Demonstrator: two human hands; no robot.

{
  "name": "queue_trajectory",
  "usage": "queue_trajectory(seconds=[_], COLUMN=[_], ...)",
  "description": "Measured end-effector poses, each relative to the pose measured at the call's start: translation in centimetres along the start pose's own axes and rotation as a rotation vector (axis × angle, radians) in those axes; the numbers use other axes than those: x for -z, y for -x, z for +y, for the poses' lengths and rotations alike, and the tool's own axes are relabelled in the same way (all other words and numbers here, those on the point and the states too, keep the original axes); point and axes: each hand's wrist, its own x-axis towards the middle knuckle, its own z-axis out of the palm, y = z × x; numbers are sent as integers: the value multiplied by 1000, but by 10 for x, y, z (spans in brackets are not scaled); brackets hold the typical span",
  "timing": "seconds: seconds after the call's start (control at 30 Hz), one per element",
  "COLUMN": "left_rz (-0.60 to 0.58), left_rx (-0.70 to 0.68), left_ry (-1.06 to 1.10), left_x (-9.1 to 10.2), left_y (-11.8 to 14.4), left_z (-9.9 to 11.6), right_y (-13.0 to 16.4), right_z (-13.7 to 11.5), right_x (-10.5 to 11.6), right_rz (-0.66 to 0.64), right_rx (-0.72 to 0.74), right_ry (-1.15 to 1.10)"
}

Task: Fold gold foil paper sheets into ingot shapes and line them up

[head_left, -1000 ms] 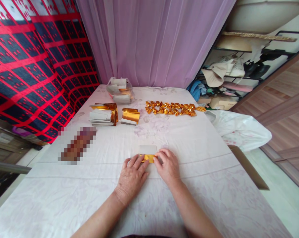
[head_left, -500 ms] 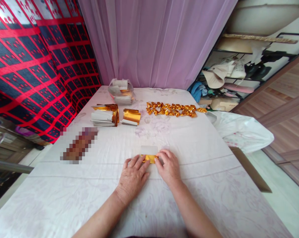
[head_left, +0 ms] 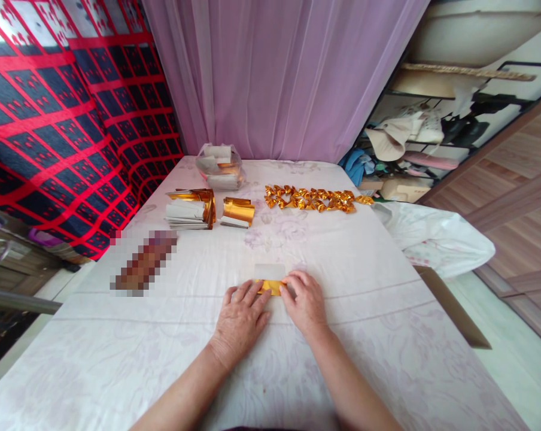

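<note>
Left hand [head_left: 240, 317] and right hand [head_left: 304, 301] lie palm-down, side by side, fingertips pressing downward.

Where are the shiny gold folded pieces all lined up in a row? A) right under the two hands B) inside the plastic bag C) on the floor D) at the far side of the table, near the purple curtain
D: the row of folded gold pieces lies across the far part of the table, close to the purple curtain.

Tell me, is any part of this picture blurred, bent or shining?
Head view: a pixelated patch hides something on the table; straight edges bow toward the corners; the gold foil pieces glint; both hands, left hand and right hand, are sharp.
</note>
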Motion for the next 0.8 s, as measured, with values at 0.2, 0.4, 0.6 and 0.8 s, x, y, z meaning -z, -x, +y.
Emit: queue_trajectory(seconds=[0.2,0.4,0.6,0.8], left_rz=[13,8,3,-10], left_rx=[7,1,6,23], left_ry=[3,-5,-6,13], left_x=[1,1,1,2], left_y=[0,-1,-2,-2], left_z=[0,0,1,1], right_y=[-1,1,5,5], right_z=[3,4,-1,-4], right_x=[0,0,3,6], right_rz=[25,56,50,14], right_rx=[5,16,79,31], right_ry=[-44,-77,-2,53])
